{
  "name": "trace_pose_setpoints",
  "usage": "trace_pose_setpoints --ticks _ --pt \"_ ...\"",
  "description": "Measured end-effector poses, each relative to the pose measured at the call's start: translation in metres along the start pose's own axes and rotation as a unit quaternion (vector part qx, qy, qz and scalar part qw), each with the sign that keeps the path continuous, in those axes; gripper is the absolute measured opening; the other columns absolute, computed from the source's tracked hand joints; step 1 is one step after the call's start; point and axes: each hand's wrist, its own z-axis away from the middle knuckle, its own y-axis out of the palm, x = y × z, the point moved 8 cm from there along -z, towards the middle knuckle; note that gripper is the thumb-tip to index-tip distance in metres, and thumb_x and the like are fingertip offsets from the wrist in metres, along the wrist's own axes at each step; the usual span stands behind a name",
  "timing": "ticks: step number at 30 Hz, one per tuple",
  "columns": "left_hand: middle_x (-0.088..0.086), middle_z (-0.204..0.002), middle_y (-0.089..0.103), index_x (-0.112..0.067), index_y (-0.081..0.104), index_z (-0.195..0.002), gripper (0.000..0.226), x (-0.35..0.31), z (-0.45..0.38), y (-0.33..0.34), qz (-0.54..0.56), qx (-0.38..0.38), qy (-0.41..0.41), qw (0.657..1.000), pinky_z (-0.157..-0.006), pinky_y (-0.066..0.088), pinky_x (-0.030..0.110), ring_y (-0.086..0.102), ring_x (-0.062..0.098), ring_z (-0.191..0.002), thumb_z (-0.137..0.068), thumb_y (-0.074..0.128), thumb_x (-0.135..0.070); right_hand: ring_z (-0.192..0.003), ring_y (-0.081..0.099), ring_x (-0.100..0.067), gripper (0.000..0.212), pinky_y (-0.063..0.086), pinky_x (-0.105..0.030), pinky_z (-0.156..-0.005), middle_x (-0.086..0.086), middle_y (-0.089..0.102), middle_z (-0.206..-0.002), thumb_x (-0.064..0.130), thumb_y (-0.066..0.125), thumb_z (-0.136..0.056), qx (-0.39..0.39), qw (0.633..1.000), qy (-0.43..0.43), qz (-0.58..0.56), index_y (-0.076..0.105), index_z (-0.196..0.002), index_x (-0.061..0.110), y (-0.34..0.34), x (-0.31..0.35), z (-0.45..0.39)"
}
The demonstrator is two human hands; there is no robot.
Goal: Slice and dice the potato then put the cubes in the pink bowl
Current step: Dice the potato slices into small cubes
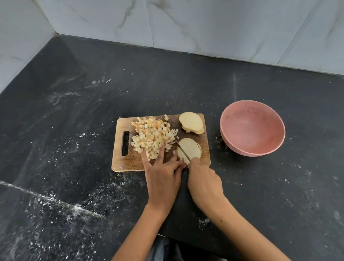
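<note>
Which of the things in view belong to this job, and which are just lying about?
Job: knife, slice under it, stacked slices, cubes, board, bowl, left hand, right hand.
Lying about: white specks on the counter.

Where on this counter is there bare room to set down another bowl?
Bare counter lies left of the board, and behind it up to the wall. Crowded: the board, with cubes, slices, knife and both hands, left, right; the pink bowl flanks its right.

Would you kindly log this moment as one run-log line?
right hand: knife cutting slice | left hand: steadying slice | cubes: on board | bowl: empty
</note>
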Motion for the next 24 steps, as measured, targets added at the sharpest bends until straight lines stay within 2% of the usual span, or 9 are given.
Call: trace_pose_setpoints --ticks 6,10,12,15,18,21,24 --pt "0.002 -0.099 0.074 -0.018 0.076 -0.083 0.010 -0.001 -0.001 0.000 -0.010 -0.008 -0.001 1.000 -0.112 0.006 0.053 0.057 0.031 -0.121 -0.075 0.081 -0.014 -0.103 0.061 -0.032 0.030 0.049 -0.041 -0.079 -0.013 0.058 -0.118 0.008 0.038 -0.100 0.054 0.998 0.024 0.035 0.032 -0.129 0.011 0.014 -0.026 0.018" --pt "0.000 -0.100 0.074 -0.019 0.076 -0.084 0.010 0.001 0.000 0.000 -0.006 -0.016 0.002 1.000 -0.114 0.001 0.049 0.056 0.030 -0.122 -0.076 0.081 -0.016 -0.095 0.062 -0.031 0.016 0.042 -0.037 -0.069 -0.010 0.059 -0.107 0.008 0.037 -0.100 0.068 0.996 0.023 0.045 0.031 -0.114 0.014 0.023 -0.046 0.045" --pt "0.000 -0.100 0.074 -0.019 0.076 -0.085 0.012 0.002 0.001 0.001 0.001 -0.016 0.005 1.000 -0.115 0.001 0.049 0.056 0.029 -0.122 -0.075 0.081 -0.015 -0.094 0.061 -0.032 0.004 0.040 -0.036 -0.068 -0.009 0.059 -0.101 0.015 0.034 -0.103 0.068 0.997 0.019 0.028 0.030 -0.103 0.016 0.021 -0.053 0.053" --pt "0.002 -0.106 0.073 -0.020 0.076 -0.086 0.011 0.004 0.002 0.004 0.017 -0.007 0.002 1.000 -0.115 0.002 0.053 0.050 0.028 -0.128 -0.077 0.080 -0.016 -0.088 0.057 -0.032 0.022 0.038 -0.034 -0.069 -0.005 0.051 -0.085 0.031 0.028 -0.105 0.081 0.996 0.013 -0.025 0.031 -0.089 0.016 0.012 -0.062 0.059" --pt "0.009 -0.130 0.060 -0.022 0.076 -0.083 0.006 0.007 0.003 0.008 0.017 0.000 0.002 1.000 -0.115 0.002 0.055 0.036 0.032 -0.138 -0.078 0.079 -0.019 -0.070 0.049 -0.023 0.031 0.039 -0.035 -0.066 0.000 0.048 -0.074 0.036 0.028 -0.104 0.045 0.996 -0.008 -0.070 0.032 -0.077 0.023 -0.004 -0.059 0.057" --pt "0.011 -0.150 0.039 -0.026 0.076 -0.080 0.002 0.017 0.003 0.007 0.042 -0.007 -0.038 0.998 -0.116 -0.008 0.051 0.017 0.031 -0.146 -0.078 0.078 -0.026 -0.072 0.050 -0.024 0.027 0.041 -0.035 -0.066 -0.003 0.052 -0.080 0.037 0.027 -0.104 0.017 0.997 -0.018 -0.069 0.038 -0.088 0.018 -0.014 -0.045 0.046" --pt "0.005 -0.157 0.024 -0.031 0.077 -0.079 0.001 0.027 0.002 0.008 0.077 0.003 -0.083 0.994 -0.113 -0.022 0.042 0.004 0.026 -0.149 -0.078 0.077 -0.031 -0.079 0.055 -0.026 0.027 0.045 -0.037 -0.070 -0.007 0.056 -0.089 0.036 0.027 -0.105 0.009 0.998 -0.031 -0.055 0.043 -0.097 0.015 -0.016 -0.025 0.031"
